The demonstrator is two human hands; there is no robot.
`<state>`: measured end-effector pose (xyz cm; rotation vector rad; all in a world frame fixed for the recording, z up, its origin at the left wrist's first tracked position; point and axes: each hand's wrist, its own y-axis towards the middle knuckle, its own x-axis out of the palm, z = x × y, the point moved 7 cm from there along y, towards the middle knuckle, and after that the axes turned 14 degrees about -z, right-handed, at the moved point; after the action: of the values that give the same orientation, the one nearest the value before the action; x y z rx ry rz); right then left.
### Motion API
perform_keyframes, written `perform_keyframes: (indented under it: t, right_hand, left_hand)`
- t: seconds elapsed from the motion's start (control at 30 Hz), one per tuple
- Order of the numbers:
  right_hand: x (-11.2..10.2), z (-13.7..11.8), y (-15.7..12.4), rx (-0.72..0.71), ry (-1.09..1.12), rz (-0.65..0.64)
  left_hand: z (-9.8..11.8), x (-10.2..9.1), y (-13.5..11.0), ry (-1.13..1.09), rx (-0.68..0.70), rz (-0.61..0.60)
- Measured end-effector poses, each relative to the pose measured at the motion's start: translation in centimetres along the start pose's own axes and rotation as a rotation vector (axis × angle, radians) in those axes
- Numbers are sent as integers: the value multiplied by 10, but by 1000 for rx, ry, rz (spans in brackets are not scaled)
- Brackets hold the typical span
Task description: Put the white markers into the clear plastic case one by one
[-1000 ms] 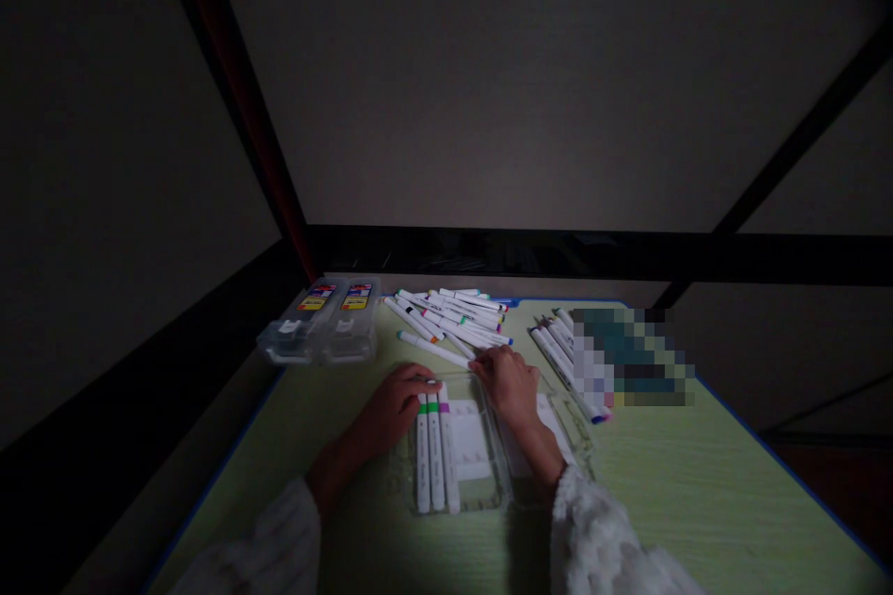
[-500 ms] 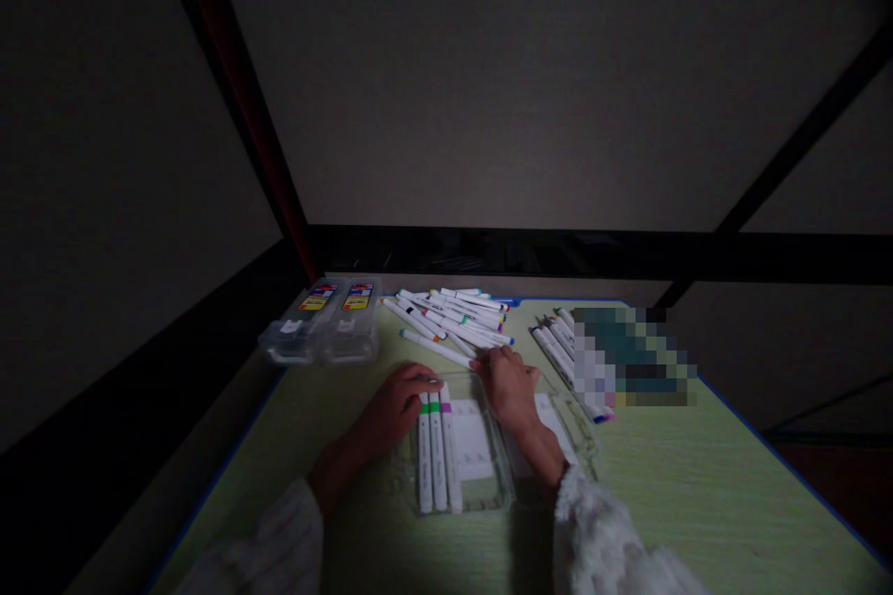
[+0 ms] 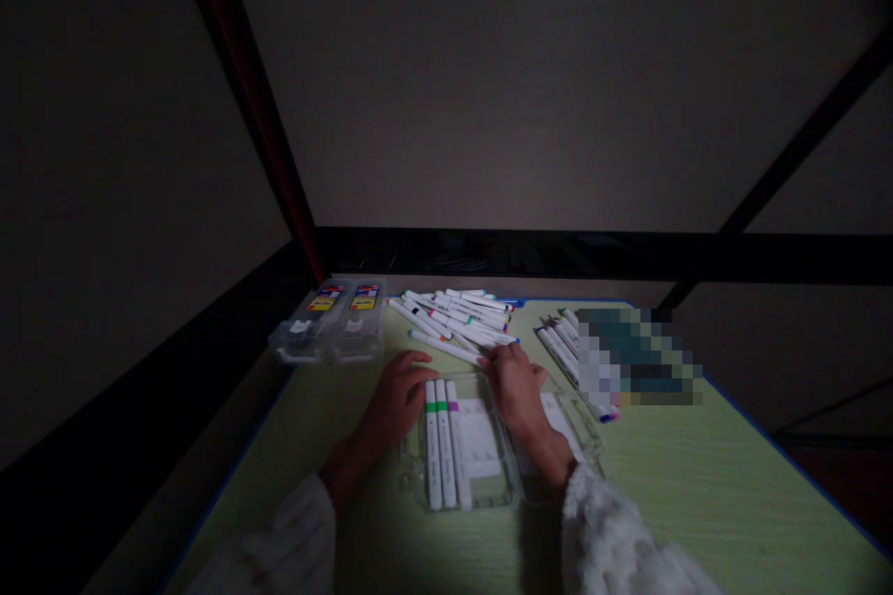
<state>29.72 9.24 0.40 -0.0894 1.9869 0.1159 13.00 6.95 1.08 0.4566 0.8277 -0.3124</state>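
While R fingers (image 3: 492,364) pinch marker (image 3: 444,348) past case (image 3: 466,377) edge, L fingers (image 3: 417,376) curl part-open, hold unclear; room L.

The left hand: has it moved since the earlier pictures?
Yes, the left hand has moved slightly left, uncovering the upper ends of the three banded markers, judged against the clear case beneath them.

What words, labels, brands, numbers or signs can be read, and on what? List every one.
No text is legible.
Multicoloured rectangular labels on two clear plastic boxes: too small.
Dark print on three white, colour-banded markers in the open clear plastic case: too small, blurred.
White rectangular insert in that case: faint marks, unreadable.
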Motion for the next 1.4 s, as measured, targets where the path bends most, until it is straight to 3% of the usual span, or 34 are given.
perform_keyframes:
  t: [0.4,0.93,1.4]
  right_hand:
    - [-1,-5,-3,-61,52,8]
    - [-14,-17,-14,-262,114,89]
    - [-34,-17,-48,-314,145,128]
  left_hand:
    - [-5,-1,2,19,-30,41]
    - [-21,4,0,-70,-102,86]
    - [-22,2,-3,-101,-99,124]
